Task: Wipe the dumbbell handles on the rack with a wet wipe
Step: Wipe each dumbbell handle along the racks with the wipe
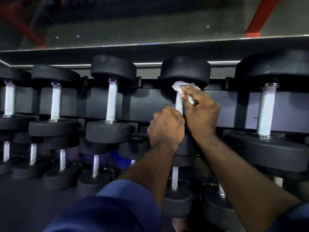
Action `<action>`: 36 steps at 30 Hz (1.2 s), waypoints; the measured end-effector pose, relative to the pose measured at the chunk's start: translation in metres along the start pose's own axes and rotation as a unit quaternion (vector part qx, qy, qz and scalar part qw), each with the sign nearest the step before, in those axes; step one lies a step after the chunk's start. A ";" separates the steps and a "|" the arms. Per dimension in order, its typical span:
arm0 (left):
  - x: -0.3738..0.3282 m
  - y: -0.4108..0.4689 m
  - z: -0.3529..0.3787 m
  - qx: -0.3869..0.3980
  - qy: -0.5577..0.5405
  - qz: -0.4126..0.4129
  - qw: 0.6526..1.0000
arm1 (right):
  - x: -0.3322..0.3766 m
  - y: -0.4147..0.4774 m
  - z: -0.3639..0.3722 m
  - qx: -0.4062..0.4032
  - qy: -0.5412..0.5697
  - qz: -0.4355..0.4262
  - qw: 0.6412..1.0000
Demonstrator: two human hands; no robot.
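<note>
On the top tier of the rack (150, 97) lies a black dumbbell (185, 71) with a knurled silver handle (178, 104). My right hand (200, 109) holds a crumpled white wet wipe (182, 86) wrapped against the far end of that handle, just below the far weight head. My left hand (167, 128) grips the near end of the same handle, its fingers curled round it. The near weight head is mostly hidden under my hands and wrists.
More black dumbbells line the top tier: one to the left (112, 101), two further left (55, 101), and a larger one to the right (267, 111). Smaller dumbbells (95, 168) fill the lower tier. A mirror wall (133, 22) rises behind the rack.
</note>
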State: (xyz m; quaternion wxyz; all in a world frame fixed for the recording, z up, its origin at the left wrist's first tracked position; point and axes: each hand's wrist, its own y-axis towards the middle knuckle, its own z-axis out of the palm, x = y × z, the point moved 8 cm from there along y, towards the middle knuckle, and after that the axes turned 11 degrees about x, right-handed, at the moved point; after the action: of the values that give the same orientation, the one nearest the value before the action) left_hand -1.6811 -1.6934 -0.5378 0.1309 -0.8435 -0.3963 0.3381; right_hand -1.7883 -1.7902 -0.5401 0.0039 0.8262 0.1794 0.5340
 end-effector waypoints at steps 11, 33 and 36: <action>0.001 0.000 -0.002 -0.009 0.001 -0.008 1.000 | 0.019 0.010 0.043 0.271 -0.443 -0.140 0.843; 0.000 -0.001 -0.003 -0.014 -0.001 0.005 1.000 | -0.060 -0.012 0.031 0.163 0.277 0.277 0.905; 0.000 -0.001 -0.004 -0.020 0.002 0.007 1.000 | -0.053 0.004 0.044 0.148 0.411 0.325 0.839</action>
State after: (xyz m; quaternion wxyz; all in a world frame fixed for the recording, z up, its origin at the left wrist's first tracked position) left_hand -1.6789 -1.6925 -0.5343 0.1125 -0.8492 -0.3968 0.3298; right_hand -1.7679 -1.8020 -0.6044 -0.3659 0.5329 -0.0374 0.7621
